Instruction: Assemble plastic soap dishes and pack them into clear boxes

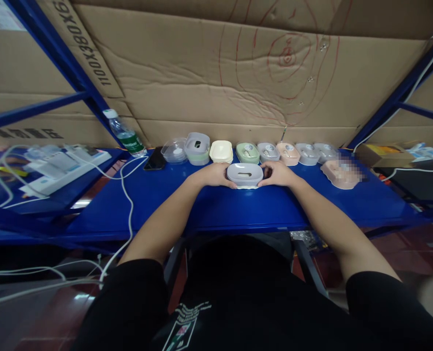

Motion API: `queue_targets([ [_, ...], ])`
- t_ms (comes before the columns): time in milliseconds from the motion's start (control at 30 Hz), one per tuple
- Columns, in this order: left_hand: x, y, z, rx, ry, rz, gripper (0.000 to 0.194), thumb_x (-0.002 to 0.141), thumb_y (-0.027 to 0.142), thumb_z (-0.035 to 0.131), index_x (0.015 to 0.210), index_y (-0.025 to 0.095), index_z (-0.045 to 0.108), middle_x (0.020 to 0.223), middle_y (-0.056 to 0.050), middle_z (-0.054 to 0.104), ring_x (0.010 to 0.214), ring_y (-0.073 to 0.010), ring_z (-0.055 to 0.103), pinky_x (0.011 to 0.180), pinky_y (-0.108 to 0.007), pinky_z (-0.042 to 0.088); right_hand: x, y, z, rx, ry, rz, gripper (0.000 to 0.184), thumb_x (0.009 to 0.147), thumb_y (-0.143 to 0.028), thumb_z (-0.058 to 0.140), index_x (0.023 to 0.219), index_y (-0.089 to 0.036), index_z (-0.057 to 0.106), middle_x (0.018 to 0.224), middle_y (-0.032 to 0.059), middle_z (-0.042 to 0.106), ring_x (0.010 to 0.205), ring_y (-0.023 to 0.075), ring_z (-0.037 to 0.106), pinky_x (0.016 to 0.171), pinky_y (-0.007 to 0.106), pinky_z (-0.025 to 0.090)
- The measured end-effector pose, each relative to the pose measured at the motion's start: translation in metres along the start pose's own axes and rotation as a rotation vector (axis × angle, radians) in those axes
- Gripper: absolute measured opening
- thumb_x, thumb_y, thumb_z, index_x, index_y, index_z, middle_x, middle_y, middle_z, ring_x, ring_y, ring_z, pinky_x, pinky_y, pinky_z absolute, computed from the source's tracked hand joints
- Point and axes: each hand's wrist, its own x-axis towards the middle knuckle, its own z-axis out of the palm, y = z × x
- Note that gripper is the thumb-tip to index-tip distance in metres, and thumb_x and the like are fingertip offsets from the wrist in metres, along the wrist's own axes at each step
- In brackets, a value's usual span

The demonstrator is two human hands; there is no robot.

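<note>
Blue bench [216,209] is carrying a row of lidded containers [247,154] | your left hand [217,175] and right hand [278,174] are holding the grey box [245,181] between them, just in front of that row, your grip pinching its opposite ends | even pressure is probably keeping its pale lower rim [247,187] aligned | its slot [244,174] is facing up

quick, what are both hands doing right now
left hand: holding one end of the gray box
right hand: holding the other end of the same box
</note>
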Motion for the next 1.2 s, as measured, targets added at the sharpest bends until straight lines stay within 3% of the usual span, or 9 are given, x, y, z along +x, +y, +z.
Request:
queue_targets([
  [367,0.0033,-0.0094,0.0030,-0.009,0.031,0.060,0.065,0.062,0.058,0.098,0.112,0.021,0.078,0.102,-0.011,0.082,0.105,-0.0368,0.077,0.094,-0.048,0.061,0.0002,-0.0026,0.0006,-0.038,-0.019,0.005,0.078,0.057,-0.069,0.100,0.112,-0.019,0.078,0.083,0.0048,0.078,0.073,0.0250,0.071,0.069,0.037,0.050],
  [667,-0.0014,-0.0025,0.0030,-0.007,0.021,0.039,0.069,0.069,0.055,0.096,0.121,0.016,0.072,0.105,-0.010,0.080,0.110,-0.0344,0.074,0.099,-0.044,0.058,0.0016,-0.0027,0.0007,-0.054,-0.041,0.024,0.076,0.057,-0.070,0.100,0.111,-0.021,0.077,0.085,0.0051,0.078,0.075,0.0269,0.072,0.070,0.038,0.051],
  [967,0.0034,-0.0093,0.0049,-0.076,0.023,0.068,0.070,0.063,0.060,0.097,0.118,0.021,0.075,0.102,-0.012,0.082,0.106,-0.0382,0.076,0.096,-0.051,0.061,0.0024,-0.0011,0.0016,-0.056,-0.050,0.023,0.077,0.062,-0.069,0.099,0.117,-0.019,0.076,0.085,0.0052,0.078,0.073,0.0247,0.071,0.068,0.036,0.050],
  [1200,0.0027,-0.0097,0.0033,-0.072,0.016,0.064,0.066,0.067,0.063,0.093,0.116,0.020,0.077,0.103,-0.011,0.083,0.104,-0.0359,0.077,0.094,-0.047,0.062,0.0022,0.0028,0.0012,-0.010,-0.057,0.001,0.078,0.071,-0.071,0.093,0.128,-0.020,0.075,0.084,0.0048,0.079,0.074,0.0255,0.072,0.069,0.037,0.052],
])
